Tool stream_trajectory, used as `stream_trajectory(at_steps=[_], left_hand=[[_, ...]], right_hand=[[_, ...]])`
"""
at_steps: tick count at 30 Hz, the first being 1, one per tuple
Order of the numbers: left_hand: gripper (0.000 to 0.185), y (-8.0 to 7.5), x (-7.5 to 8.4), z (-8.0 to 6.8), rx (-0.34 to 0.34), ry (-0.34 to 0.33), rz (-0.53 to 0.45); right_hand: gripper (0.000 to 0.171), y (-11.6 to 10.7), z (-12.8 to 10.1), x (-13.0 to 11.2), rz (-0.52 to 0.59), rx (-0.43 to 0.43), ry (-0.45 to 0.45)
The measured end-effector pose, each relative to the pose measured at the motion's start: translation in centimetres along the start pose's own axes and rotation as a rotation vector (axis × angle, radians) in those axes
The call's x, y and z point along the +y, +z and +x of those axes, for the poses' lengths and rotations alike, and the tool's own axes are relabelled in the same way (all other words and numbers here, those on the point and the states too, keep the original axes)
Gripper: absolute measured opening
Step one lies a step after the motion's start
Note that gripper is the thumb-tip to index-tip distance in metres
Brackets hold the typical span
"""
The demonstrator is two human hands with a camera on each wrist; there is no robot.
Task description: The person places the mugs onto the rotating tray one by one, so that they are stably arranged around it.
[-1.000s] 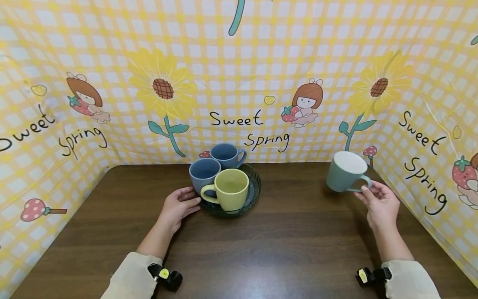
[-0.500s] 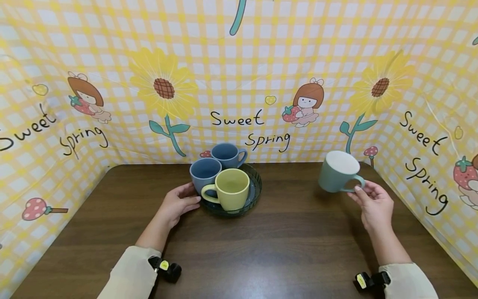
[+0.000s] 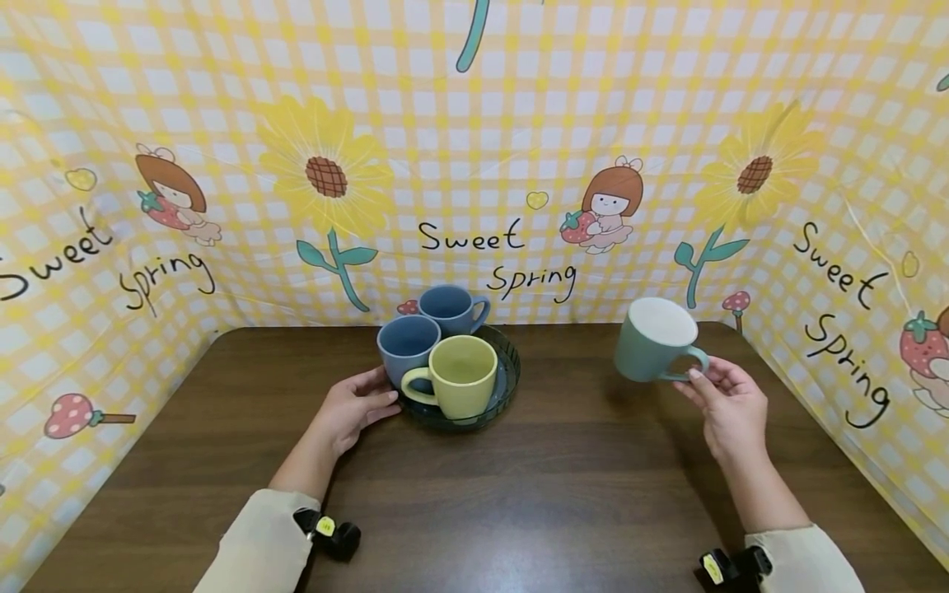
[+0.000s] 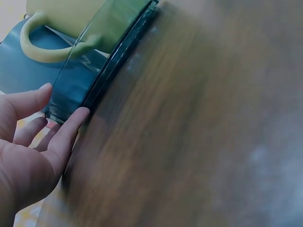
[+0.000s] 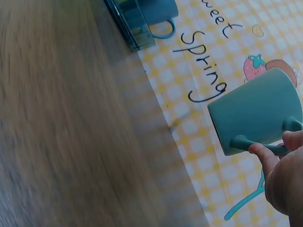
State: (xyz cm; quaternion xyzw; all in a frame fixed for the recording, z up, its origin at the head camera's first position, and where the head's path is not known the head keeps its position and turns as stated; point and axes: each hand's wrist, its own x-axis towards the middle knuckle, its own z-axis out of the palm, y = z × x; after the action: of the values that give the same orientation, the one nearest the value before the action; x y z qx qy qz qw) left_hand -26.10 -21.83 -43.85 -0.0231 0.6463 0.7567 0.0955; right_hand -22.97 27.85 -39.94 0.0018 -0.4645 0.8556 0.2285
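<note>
Two hands busy: right hand [image 3: 722, 403] pinches the handle of a teal ceramic mug with white inside [image 3: 652, 350], held tilted above the dark wooden counter [image 3: 563, 486], well right of the tray. Left hand [image 3: 354, 405] lies relaxed, fingertips against the rim of the round dark glass tray [image 3: 507, 383]. Yellow mug [image 3: 458, 375] and two blue mugs [image 3: 406, 344] already sit in it, so I'd guess three down, one left
</note>
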Motion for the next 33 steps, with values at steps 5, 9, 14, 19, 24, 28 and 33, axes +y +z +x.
stream_trajectory(at_steps=[5,9,14,19,24,28,33], left_hand=[[0.066,0.4,-0.2,-0.3,0.027,0.012,-0.034],[0.066,0.8,-0.2,-0.5,0.04,0.021,-0.05],[0.066,1.2,0.0,-0.7,0.059,0.014,-0.062],[0.067,1.5,0.1,-0.9,0.072,0.016,-0.069],[0.068,1.7,0.0,-1.0,0.075,0.024,-0.075],[0.068,1.7,-0.2,-1.0,0.081,0.021,-0.068],[0.067,1.9,-0.3,-1.0,0.096,0.012,-0.067]], right_hand=[[0.019,0.6,-0.3,0.1,-0.018,-0.048,-0.006],[0.019,1.0,-0.5,0.3,-0.004,-0.062,-0.001],[0.019,1.4,-0.8,0.6,0.0,-0.081,-0.003],[0.018,1.7,-0.9,0.9,-0.005,-0.11,-0.012],[0.02,2.1,-1.1,1.0,-0.021,-0.129,0.003],[0.021,2.6,-1.3,1.3,-0.033,-0.13,0.015],[0.022,3.1,-1.4,1.6,-0.033,-0.148,0.007]])
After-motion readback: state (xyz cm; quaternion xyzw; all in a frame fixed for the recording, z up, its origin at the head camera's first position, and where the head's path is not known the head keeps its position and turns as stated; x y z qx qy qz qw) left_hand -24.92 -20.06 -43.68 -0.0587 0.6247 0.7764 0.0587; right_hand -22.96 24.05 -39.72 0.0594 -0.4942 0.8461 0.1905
